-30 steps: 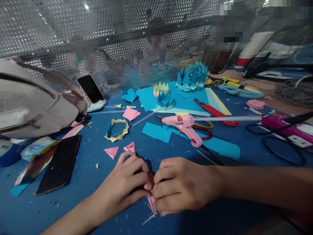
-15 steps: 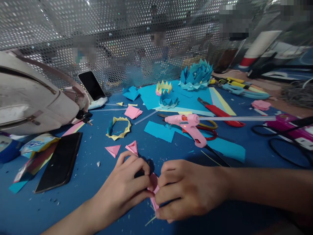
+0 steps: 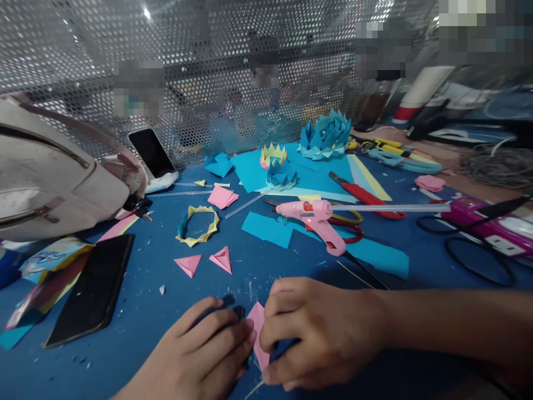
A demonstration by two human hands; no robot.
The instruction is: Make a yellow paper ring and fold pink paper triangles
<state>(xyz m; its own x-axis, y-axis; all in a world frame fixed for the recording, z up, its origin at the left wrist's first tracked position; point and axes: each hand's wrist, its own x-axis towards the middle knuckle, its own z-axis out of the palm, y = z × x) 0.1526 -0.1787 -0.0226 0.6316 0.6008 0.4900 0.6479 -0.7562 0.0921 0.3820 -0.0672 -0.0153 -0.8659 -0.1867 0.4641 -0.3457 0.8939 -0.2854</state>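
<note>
Low in the middle, a folded piece of pink paper (image 3: 259, 323) stands between my two hands on the blue tabletop. My right hand (image 3: 320, 333) is closed on its right edge, with fingers curled and the thumb low by its bottom tip. The bent fingertips of my left hand (image 3: 204, 344) pinch at its left edge; the left thumb is mostly hidden. Beyond my left hand lie two pink folded paper triangles (image 3: 188, 265). Behind them is a ring of yellow folded paper points (image 3: 213, 222), partly blue on its left side.
A pink hot glue gun (image 3: 310, 211) lies centre right, near red-handled scissors (image 3: 353, 233) and blue paper strips (image 3: 266, 229). Blue paper flowers (image 3: 327, 136) stand at the back. Phones (image 3: 89, 291), a bag (image 3: 58, 166) and a purple power strip (image 3: 470, 219) flank the sides.
My left hand has shifted down and left, its fingers less bunched over the pink paper, so more of the paper shows. My right hand keeps its hold. The view has tilted slightly.
</note>
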